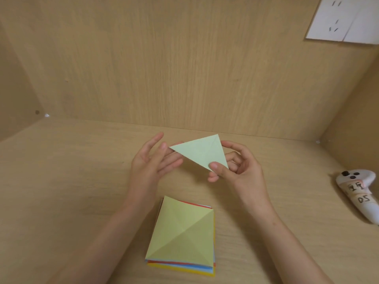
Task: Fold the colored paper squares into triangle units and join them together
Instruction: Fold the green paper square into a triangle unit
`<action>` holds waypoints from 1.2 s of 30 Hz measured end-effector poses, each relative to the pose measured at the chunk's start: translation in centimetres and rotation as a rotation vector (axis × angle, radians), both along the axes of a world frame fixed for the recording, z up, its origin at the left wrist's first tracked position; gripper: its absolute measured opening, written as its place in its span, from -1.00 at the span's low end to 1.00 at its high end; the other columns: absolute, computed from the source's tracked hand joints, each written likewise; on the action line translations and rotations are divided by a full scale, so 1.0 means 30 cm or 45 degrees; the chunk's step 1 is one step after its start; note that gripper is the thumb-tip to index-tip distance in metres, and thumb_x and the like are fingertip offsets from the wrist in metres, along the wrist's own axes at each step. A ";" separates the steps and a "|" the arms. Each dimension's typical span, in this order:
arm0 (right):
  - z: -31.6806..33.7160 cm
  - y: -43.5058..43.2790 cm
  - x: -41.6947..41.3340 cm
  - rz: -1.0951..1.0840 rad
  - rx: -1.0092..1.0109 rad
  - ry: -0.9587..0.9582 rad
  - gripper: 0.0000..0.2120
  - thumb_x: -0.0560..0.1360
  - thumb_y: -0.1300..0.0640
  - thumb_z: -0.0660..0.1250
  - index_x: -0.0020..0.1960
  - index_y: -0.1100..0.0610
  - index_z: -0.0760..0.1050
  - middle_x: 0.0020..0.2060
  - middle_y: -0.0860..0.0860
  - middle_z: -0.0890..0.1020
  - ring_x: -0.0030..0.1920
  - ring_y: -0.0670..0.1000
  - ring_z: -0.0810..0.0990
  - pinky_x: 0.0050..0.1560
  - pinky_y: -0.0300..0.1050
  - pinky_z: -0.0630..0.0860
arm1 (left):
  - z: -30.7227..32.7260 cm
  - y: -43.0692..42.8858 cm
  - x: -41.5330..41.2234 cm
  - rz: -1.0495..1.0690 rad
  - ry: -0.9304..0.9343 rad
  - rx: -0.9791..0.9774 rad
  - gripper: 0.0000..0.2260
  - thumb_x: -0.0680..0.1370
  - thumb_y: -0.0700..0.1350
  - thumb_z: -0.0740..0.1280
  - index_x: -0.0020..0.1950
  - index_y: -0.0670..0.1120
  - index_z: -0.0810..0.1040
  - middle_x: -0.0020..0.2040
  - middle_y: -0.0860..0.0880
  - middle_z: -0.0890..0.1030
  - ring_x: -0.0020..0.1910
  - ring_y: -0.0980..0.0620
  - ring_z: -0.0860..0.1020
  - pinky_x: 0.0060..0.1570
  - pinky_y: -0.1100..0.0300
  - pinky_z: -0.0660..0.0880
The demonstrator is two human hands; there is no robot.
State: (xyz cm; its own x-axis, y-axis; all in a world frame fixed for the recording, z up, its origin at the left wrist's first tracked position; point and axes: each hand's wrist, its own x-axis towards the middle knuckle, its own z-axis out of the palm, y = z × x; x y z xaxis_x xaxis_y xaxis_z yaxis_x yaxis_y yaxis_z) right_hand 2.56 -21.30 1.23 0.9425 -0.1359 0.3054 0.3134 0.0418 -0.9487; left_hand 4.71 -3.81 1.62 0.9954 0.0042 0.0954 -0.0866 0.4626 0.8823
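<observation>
1. Left hand: above the wooden desk; fingers straight and spread, gripping nothing; fingertips by the left tip of the green triangle.
2. The green triangle: in the air between both hands; stack of colored squares on the desk nearer the person, creased yellow-green sheet uppermost.
3. Right hand: thumb and fingers pinch the triangle's lower right corner.
4. White controller: on the desk, far right.
</observation>
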 end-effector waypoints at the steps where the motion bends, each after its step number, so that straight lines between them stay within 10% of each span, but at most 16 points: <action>1: 0.000 -0.001 0.001 -0.022 0.018 -0.010 -0.56 0.38 0.40 0.42 0.18 0.11 0.42 -0.30 0.14 0.59 -0.41 0.05 0.65 -0.23 -0.22 0.56 | -0.001 -0.004 0.001 -0.045 0.016 -0.004 -0.59 0.52 -0.07 0.29 0.36 -0.07 0.35 0.00 -0.16 0.67 -0.03 -0.05 0.67 -0.07 0.18 0.61; 5: -0.005 0.016 -0.005 -0.038 0.074 -0.015 -0.50 0.39 0.43 0.41 0.22 0.08 0.36 -0.27 0.17 0.56 -0.40 0.04 0.66 -0.25 -0.25 0.55 | -0.013 -0.042 -0.010 -0.205 0.050 0.195 -0.40 0.32 -0.10 0.46 0.33 -0.05 0.37 -0.06 -0.15 0.70 -0.05 -0.06 0.67 -0.05 0.15 0.61; 10: -0.018 0.041 -0.018 0.008 -0.060 -0.042 -0.55 0.45 0.33 0.39 0.25 0.03 0.38 -0.23 0.08 0.60 -0.30 0.05 0.65 -0.13 -0.17 0.56 | -0.013 -0.035 -0.011 -0.071 0.032 0.331 -0.74 0.43 -0.25 0.45 0.10 -0.19 0.56 -0.16 -0.16 0.70 -0.22 0.02 0.66 -0.16 0.29 0.58; 17: 0.009 -0.031 -0.024 0.067 -0.628 -0.298 -0.45 0.41 0.55 0.17 0.14 0.00 0.57 0.42 -0.13 0.29 0.36 -0.10 0.35 0.30 -0.30 0.32 | -0.001 -0.031 -0.012 -0.159 -0.055 0.454 -0.96 0.48 -0.29 0.38 -0.09 -0.20 0.61 -0.34 -0.04 0.65 -0.39 0.12 0.55 -0.29 0.37 0.50; 26: -0.003 -0.019 -0.022 0.136 -0.249 -0.057 -0.95 0.33 0.17 0.51 -0.21 0.11 0.66 -0.24 0.04 0.65 -0.19 -0.04 0.57 -0.14 -0.25 0.44 | 0.000 -0.037 -0.026 -0.341 -0.129 0.482 -0.88 0.52 -0.28 0.31 -0.05 -0.17 0.64 -0.22 -0.10 0.71 -0.27 0.04 0.67 -0.24 0.33 0.56; 32: 0.002 -0.007 -0.016 0.067 -0.129 0.033 -0.75 0.35 0.19 0.47 -0.22 0.41 0.55 -0.36 0.25 0.59 -0.40 0.01 0.51 -0.29 -0.24 0.47 | 0.010 -0.047 -0.036 -0.358 -0.112 0.415 -0.65 0.46 0.06 0.23 -0.05 -0.18 0.64 -0.15 -0.14 0.71 -0.15 -0.06 0.69 -0.19 0.22 0.60; 36: 0.004 -0.002 -0.017 0.020 -0.167 0.077 -0.71 0.30 0.12 0.49 -0.20 0.35 0.55 -0.37 0.34 0.56 -0.43 0.02 0.48 -0.32 -0.18 0.43 | -0.010 -0.053 -0.036 -0.255 -0.185 0.579 -0.87 0.45 -0.11 0.39 -0.12 -0.16 0.65 -0.20 -0.04 0.71 -0.18 -0.02 0.69 -0.23 0.23 0.59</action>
State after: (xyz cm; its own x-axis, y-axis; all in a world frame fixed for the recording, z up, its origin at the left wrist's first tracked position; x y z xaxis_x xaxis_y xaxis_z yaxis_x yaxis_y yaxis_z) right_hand 2.06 -21.36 1.34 0.9615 -0.0834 0.2617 0.2554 -0.0793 -0.9636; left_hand 3.62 -5.41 1.34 0.9490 -0.2588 0.1803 -0.1719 0.0550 0.9836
